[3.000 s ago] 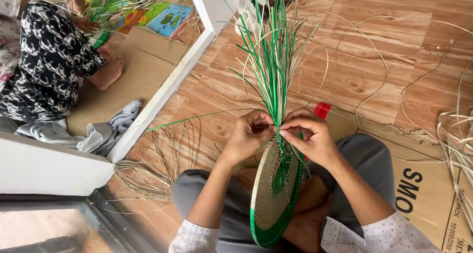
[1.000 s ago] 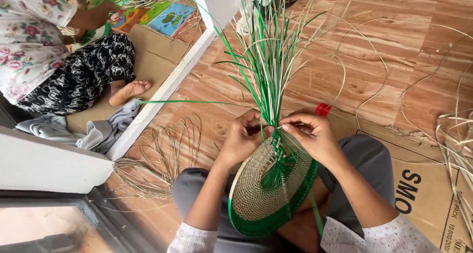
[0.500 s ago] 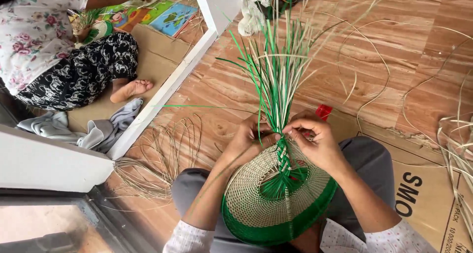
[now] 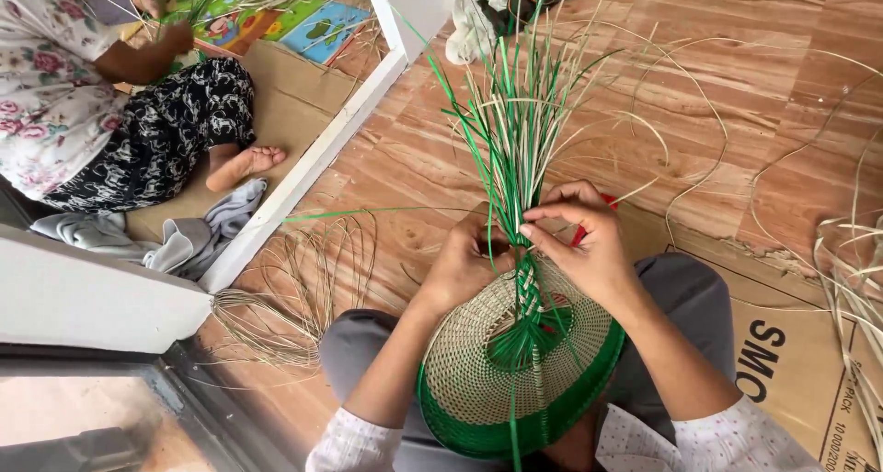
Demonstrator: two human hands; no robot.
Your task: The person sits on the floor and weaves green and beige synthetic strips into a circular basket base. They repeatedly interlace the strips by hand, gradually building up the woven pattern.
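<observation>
Braiding is underway: left hand [image 4: 463, 268] and right hand [image 4: 581, 242] are pinching green strands [image 4: 515, 132] at twelve o'clock of the woven fan [image 4: 515, 362]; crossing them tightly probably follows.

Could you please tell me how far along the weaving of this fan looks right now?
The round woven fan looks finished, green rim included. A short green braid rises from its centre; the left hand and right hand pinch its top. The long loose strands above remain unbraided, so most of the handle is left.
</observation>
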